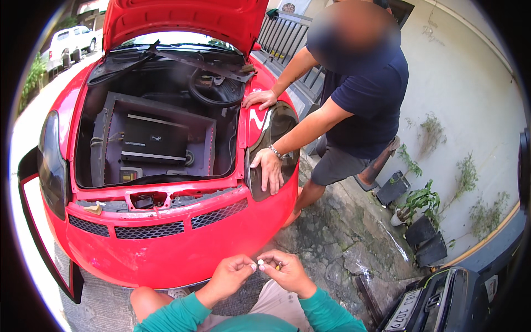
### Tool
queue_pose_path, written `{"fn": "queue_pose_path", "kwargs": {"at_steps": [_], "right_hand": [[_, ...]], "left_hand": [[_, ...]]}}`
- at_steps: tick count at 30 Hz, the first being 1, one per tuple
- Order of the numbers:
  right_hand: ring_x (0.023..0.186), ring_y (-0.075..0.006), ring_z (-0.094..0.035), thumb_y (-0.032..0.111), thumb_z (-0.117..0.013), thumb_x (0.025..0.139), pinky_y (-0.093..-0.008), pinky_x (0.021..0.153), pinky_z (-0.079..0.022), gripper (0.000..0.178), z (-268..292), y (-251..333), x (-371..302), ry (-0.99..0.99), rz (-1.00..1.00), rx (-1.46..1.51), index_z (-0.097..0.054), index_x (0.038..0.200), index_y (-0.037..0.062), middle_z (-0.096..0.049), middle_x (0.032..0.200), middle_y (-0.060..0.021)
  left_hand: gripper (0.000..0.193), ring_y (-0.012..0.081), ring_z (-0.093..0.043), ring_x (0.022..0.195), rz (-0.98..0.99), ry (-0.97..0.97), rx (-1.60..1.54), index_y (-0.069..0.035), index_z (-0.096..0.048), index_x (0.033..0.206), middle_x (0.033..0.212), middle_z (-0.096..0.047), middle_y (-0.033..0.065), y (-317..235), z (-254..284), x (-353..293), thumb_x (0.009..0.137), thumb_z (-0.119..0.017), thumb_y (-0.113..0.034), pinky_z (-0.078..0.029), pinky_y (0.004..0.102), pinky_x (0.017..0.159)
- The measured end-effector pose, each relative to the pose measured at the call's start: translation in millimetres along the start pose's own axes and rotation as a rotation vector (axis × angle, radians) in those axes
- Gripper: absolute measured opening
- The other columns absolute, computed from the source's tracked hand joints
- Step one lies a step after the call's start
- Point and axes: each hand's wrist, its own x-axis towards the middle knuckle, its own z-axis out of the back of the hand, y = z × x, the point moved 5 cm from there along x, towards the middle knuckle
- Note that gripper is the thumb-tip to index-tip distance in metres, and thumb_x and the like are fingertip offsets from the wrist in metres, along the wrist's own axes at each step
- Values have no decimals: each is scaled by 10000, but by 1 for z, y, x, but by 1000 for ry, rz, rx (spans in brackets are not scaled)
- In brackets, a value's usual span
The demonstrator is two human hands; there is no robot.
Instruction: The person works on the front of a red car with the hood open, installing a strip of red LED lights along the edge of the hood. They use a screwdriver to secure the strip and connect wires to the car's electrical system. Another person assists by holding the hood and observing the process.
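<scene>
My left hand (232,276) and my right hand (289,273) meet in front of the red car's bumper (166,260), low in the view. The thumb and fingers of my right hand pinch a small white piece (260,262), too small to name. A tiny yellow bit (278,267) shows by the same hand's fingers. My left hand is closed in a pinch beside it; what it holds, if anything, I cannot make out. Both hands are above my lap, apart from the car.
The car's hood (182,22) stands raised over a bay with a black boxy amplifier (155,138). A person (359,94) at the right rests one hand on the dark headlight (276,144), the other on the fender. Potted plants (420,205) line the wall; a detached bumper (426,304) lies lower right.
</scene>
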Motion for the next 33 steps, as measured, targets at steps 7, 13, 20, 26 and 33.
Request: {"fn": "queue_pose_path", "kwargs": {"at_steps": [7, 13, 20, 26, 33], "right_hand": [[696, -65, -586, 78, -738, 951, -261, 641, -491, 209, 4, 8, 1, -40, 103, -118, -729, 1148, 8, -701, 866, -18], [710, -42, -563, 70, -719, 964, -245, 642, -468, 199, 1, -3, 3, 7, 46, -7, -733, 1153, 10, -690, 869, 10], [751, -36, -531, 50, -731, 964, -218, 687, -462, 263, 1, -2, 5, 49, -9, 162, -723, 1224, 16, -662, 914, 20], [733, -42, -537, 34, -736, 952, -219, 670, -462, 310, 3, -1, 3, -1, 37, 176, -709, 1259, 7, -672, 930, -4], [677, -65, -535, 16, -755, 914, -239, 634, -456, 348, 6, 8, -1, -31, 103, 85, -714, 1259, 13, -680, 917, -40]], "left_hand": [[109, 7, -472, 651, -19, -9, 84, -20, -704, 1021, 738, -585, -71, -1, -4, 2, 1037, -664, -120, -358, 224, 565], [77, 23, -470, 585, -70, -18, 88, -47, -694, 1009, 697, -555, -63, -1, -2, 1, 1034, -664, -114, -341, 223, 517], [108, 12, -562, 792, -17, 45, 24, -10, -670, 1025, 848, -643, -51, -3, 2, 2, 1040, -650, -115, -451, 233, 692], [95, 10, -436, 558, -78, 1, 33, -53, -681, 998, 650, -525, -80, -3, -1, 2, 1042, -666, -136, -318, 222, 507], [104, 10, -560, 793, -16, 40, 33, -11, -672, 1018, 851, -652, -42, -4, 1, 1, 1036, -647, -111, -444, 230, 687]]}}
